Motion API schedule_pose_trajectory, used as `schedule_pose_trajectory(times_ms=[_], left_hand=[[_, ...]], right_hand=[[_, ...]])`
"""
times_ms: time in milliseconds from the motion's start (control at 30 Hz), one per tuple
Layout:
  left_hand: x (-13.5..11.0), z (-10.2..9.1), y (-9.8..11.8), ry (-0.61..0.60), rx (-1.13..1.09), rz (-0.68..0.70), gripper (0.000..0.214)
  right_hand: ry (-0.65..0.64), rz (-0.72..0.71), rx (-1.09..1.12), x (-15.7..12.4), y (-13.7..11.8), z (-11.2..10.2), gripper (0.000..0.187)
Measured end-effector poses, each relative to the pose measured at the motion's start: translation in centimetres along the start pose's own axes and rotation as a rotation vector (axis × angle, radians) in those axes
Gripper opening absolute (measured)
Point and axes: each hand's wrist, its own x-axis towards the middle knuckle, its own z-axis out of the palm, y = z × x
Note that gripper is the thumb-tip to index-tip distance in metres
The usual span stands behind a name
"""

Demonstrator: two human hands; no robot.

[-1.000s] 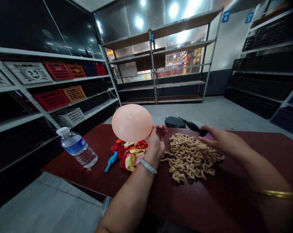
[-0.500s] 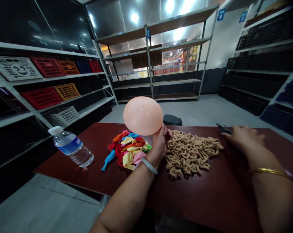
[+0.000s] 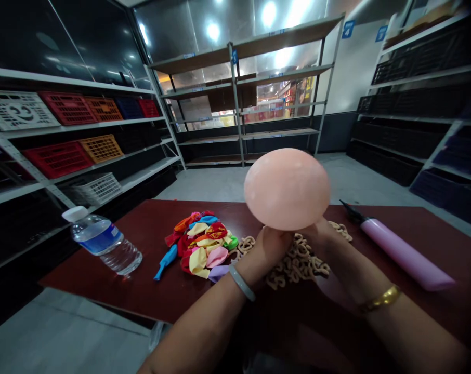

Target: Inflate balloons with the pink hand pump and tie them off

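A pale pink inflated balloon [image 3: 287,189] is up in front of me over the table. Beneath it, my left hand [image 3: 272,243] is closed on its lower end; the balloon covers those fingers. My right hand [image 3: 324,236] is up against the balloon's lower right side, its fingers hidden behind it. Under both hands lies a pile of tan curled pieces [image 3: 298,262], partly covered by my arms. Left of the pile is a heap of uninflated coloured balloons [image 3: 204,241]. On the right lies a pink balloon pump [image 3: 405,252] with a black nozzle.
A water bottle with a white cap [image 3: 106,241] stands on the left of the dark red table [image 3: 142,301]. Shelves with plastic crates [image 3: 66,106] line the left wall. A metal rack [image 3: 239,136] is at the back, with dark crates [image 3: 399,137] on the right.
My right hand has left the pump and come over to the balloon. My left hand has carried the balloon to the right and closer, and the pump is now in full view.
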Motion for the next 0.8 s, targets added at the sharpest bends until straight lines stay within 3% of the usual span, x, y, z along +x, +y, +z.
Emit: schedule_pose_trajectory(times_ms=[133,200,333,400,500,633,800], left_hand=[[-0.2,-0.8,1.5,-0.110,0.231,0.043,0.041],[-0.3,-1.2,2.1,-0.131,0.208,0.101,0.041],[-0.3,-1.1,2.5,-0.089,-0.232,0.094,0.043],[-0.4,-0.7,2.6,-0.070,-0.523,-0.030,0.042],[-0.4,-0.4,2.8,-0.154,-0.889,-0.271,0.037],[-0.1,-0.6,2.7,-0.205,-1.047,-0.442,0.033],[1.0,-2.3,1.5,0.025,-1.232,-0.453,0.028]], right_hand=[[0.020,0.103,0.237,0.0,-1.1,0.4,0.030],[-0.001,0.129,0.250,-0.1,-1.6,0.7,0.021],[0.002,0.149,0.273,-0.4,-2.0,0.7,0.018],[-0.004,0.161,0.264,-0.3,-2.0,0.4,0.017],[-0.019,0.178,0.222,-0.3,-1.8,-0.1,0.023],[0.014,0.153,0.097,-0.3,-1.4,-0.3,0.028],[0.040,0.064,-0.270,0.3,-0.1,-0.5,0.032]])
